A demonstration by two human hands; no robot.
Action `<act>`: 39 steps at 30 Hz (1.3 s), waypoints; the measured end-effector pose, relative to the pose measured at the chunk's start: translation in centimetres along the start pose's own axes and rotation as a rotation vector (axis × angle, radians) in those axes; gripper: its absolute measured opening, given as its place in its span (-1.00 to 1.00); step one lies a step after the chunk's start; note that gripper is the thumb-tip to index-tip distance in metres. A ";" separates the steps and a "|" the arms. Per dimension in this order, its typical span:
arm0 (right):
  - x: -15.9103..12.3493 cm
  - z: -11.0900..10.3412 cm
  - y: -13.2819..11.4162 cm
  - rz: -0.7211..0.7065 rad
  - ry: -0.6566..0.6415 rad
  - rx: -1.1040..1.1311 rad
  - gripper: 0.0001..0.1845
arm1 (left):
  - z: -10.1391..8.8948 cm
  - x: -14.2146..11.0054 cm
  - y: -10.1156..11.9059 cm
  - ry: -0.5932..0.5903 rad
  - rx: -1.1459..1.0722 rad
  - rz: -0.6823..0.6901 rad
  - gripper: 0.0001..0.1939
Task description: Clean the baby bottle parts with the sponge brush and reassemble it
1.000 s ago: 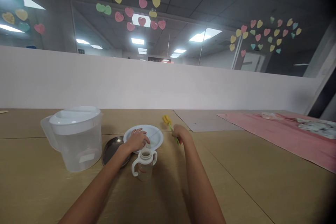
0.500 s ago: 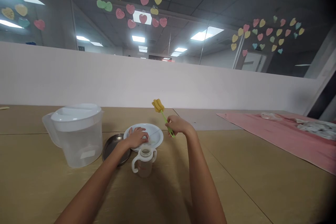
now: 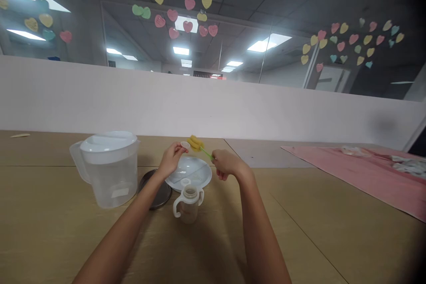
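Accordingly, we report from the head view. We find the left hand (image 3: 171,159) raised over the far edge of the white plate (image 3: 197,182), its fingers pinched closed on a small translucent cap (image 3: 185,145). The right hand (image 3: 228,164) is closed around the green handle (image 3: 206,153) of a bottle brush, whose yellow sponge head (image 3: 195,143) sits just beside that cap. We note that the brush is outside the two-handled feeding cup (image 3: 188,204), which stands upright on the tan table (image 3: 43,217) near both hands with its mouth uncovered; its inside cannot be judged clearly. A thin clear strip (image 3: 189,178) lies on the plate. To the left stand a lidded plastic pitcher (image 3: 109,182) holding water and a dark metal dish (image 3: 163,195). A pink cloth (image 3: 349,173) lies well off to the right.
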State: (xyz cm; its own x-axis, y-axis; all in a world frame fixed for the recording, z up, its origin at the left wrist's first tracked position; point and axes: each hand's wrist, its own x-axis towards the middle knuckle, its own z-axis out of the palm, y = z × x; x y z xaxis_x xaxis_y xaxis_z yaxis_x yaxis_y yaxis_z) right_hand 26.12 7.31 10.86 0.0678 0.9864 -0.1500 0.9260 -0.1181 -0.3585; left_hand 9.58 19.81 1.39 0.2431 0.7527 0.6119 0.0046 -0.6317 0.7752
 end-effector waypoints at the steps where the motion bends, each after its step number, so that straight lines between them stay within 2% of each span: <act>1: -0.2 -0.1 0.0 0.032 0.009 -0.032 -0.83 | -0.1 0.1 0.3 0.043 -0.018 0.000 -0.70; 3: -0.7 -0.5 0.0 0.019 0.024 -0.067 -0.82 | -0.5 0.3 0.8 0.123 0.002 0.002 -0.68; 7: -1.4 -0.8 -0.4 -0.256 0.072 -0.126 -0.76 | -1.1 0.6 1.2 0.183 0.124 0.004 -0.68; 9: -1.6 -0.7 -0.7 -0.327 0.093 -0.174 -0.75 | -1.3 0.7 1.2 0.187 0.136 -0.003 -0.66; 13: -1.3 -0.2 -1.0 -0.298 0.074 -0.208 -0.75 | -1.5 0.8 1.4 0.116 0.106 0.009 -0.61; 17: -1.3 -0.4 -0.7 -0.270 0.224 -0.202 -0.69 | -1.6 0.8 1.7 0.064 0.115 0.032 -0.60; 20: -1.7 -0.8 -0.4 -0.321 0.280 -0.172 -0.68 | -1.6 0.8 1.9 0.056 0.135 0.018 -0.62; 25: -2.4 -1.2 -0.3 -0.304 0.136 -0.177 -0.72 | -2.3 0.8 2.5 0.065 0.207 0.025 -0.70; 28: -2.7 -1.6 0.1 -0.254 0.157 -0.158 -0.72 | -3.7 0.7 2.9 -0.001 0.445 -0.090 -0.74; 32: -3.0 -2.1 0.9 -0.197 0.201 -0.118 -0.72 | -5.5 0.2 2.6 -0.202 0.976 -0.380 -0.79; 35: -3.0 -2.2 1.3 -0.175 0.211 -0.105 -0.72 | -6.0 -0.3 1.6 -0.337 1.089 -0.524 -0.85; 39: -2.8 -2.2 1.5 -0.184 0.227 -0.112 -0.72 | -5.7 -1.0 0.0 -0.430 1.136 -0.587 -0.93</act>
State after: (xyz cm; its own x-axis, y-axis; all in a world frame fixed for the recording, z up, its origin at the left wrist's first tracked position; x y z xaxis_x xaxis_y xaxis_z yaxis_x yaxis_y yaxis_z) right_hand 28.16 4.66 12.74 -0.0352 0.9919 0.1218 0.9648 0.0655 -0.2547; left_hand 3.77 20.15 1.67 0.2092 0.9776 -0.0221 0.9554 -0.1995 0.2175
